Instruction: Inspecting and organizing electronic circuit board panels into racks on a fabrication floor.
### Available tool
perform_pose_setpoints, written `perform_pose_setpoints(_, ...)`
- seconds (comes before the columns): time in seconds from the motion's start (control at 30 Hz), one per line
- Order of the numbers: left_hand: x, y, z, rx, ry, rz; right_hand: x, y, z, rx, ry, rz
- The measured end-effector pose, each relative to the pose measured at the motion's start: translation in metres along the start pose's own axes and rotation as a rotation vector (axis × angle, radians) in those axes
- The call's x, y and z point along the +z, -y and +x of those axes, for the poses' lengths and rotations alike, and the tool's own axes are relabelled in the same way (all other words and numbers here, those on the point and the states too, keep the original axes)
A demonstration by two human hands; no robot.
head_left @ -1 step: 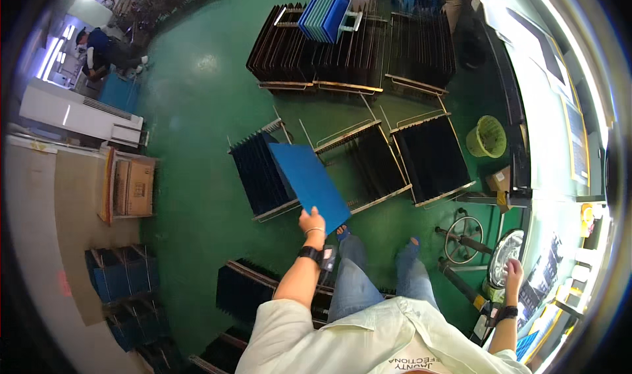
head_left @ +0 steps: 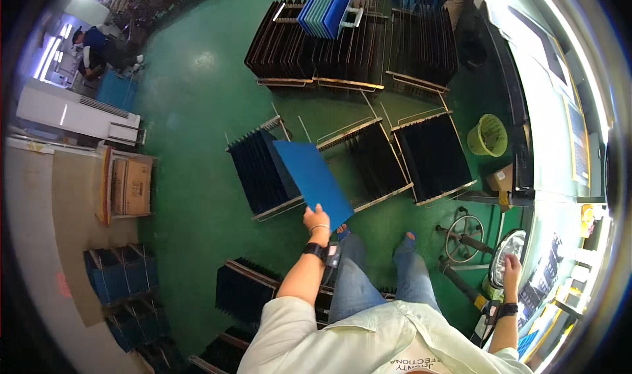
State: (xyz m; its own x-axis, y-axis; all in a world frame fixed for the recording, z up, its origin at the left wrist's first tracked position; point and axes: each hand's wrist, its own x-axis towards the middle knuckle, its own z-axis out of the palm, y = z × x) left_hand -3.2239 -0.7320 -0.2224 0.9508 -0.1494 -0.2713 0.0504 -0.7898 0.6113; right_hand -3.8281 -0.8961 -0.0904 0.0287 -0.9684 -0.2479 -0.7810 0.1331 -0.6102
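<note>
My left hand (head_left: 316, 220) grips the near edge of a flat blue panel (head_left: 313, 178), which slants away from me. The panel's far end is beside a slotted rack (head_left: 263, 168) filled with dark blue panels; the panel hides the rack's right side. My right hand (head_left: 511, 270) hangs at the right, its fingers loosely bent and seemingly holding nothing. It is closest to a round stool seat (head_left: 505, 250) that looks shiny. Two more racks stand to the right: a partly filled middle rack (head_left: 372, 160) and a rack of dark panels (head_left: 434, 157).
Further racks (head_left: 316, 51) stand ahead, one carrying a small stack of blue panels (head_left: 324, 10). A yellow-green basket (head_left: 487, 135) and a workbench (head_left: 559, 110) are at right. Racks (head_left: 247, 292) flank my legs. A carton (head_left: 130, 186) lies left; another person (head_left: 95, 50) bends at far left.
My left hand and the blue panel have shifted slightly to the right. The right hand has barely moved, still beside the stool.
</note>
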Motion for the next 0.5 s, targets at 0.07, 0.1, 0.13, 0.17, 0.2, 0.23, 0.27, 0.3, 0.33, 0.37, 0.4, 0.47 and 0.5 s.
perform_pose_setpoints(0.07, 0.031, -0.004, 0.009, -0.042, 0.017, 0.099, 0.037, 0.059, 0.010, 0.039, 0.103, 0.128)
perform_pose_setpoints(0.1, 0.044, -0.004, 0.011, -0.044, 0.002, 0.088, 0.052, 0.082, 0.017, 0.029, 0.140, 0.050)
perform_pose_setpoints(0.13, 0.056, -0.004, 0.013, -0.082, 0.044, 0.110, 0.065, 0.099, 0.026, -0.012, 0.161, 0.042)
perform_pose_setpoints(0.17, 0.069, -0.005, 0.016, -0.069, 0.014, 0.087, 0.075, 0.113, 0.034, 0.016, 0.224, 0.053)
perform_pose_setpoints(0.2, 0.077, -0.003, 0.015, -0.082, 0.024, 0.087, 0.089, 0.124, 0.046, 0.058, 0.230, 0.059)
perform_pose_setpoints(0.23, 0.085, 0.001, 0.011, -0.112, 0.059, 0.103, 0.098, 0.131, 0.055, 0.057, 0.293, 0.084)
perform_pose_setpoints(0.27, 0.094, 0.003, 0.011, -0.113, 0.035, 0.092, 0.111, 0.137, 0.069, 0.125, 0.309, 0.081)
perform_pose_setpoints(0.3, 0.104, 0.003, 0.014, -0.089, 0.030, 0.078, 0.128, 0.144, 0.084, 0.094, 0.358, 0.072)
perform_pose_setpoints(0.33, 0.114, 0.006, 0.012, -0.086, 0.064, 0.076, 0.142, 0.147, 0.097, 0.088, 0.393, 0.051)
perform_pose_setpoints(0.37, 0.123, 0.007, 0.013, -0.079, 0.060, 0.055, 0.159, 0.152, 0.112, 0.063, 0.415, -0.001)
perform_pose_setpoints(0.4, 0.133, 0.008, 0.016, -0.069, 0.026, 0.062, 0.177, 0.156, 0.127, -0.035, 0.461, 0.032)
perform_pose_setpoints(0.47, 0.150, 0.007, 0.017, -0.122, 0.067, 0.142, 0.212, 0.165, 0.157, -0.134, 0.506, -0.073)
perform_pose_setpoints(0.5, 0.159, 0.004, 0.020, -0.089, 0.022, 0.132, 0.229, 0.170, 0.170, -0.198, 0.535, -0.112)
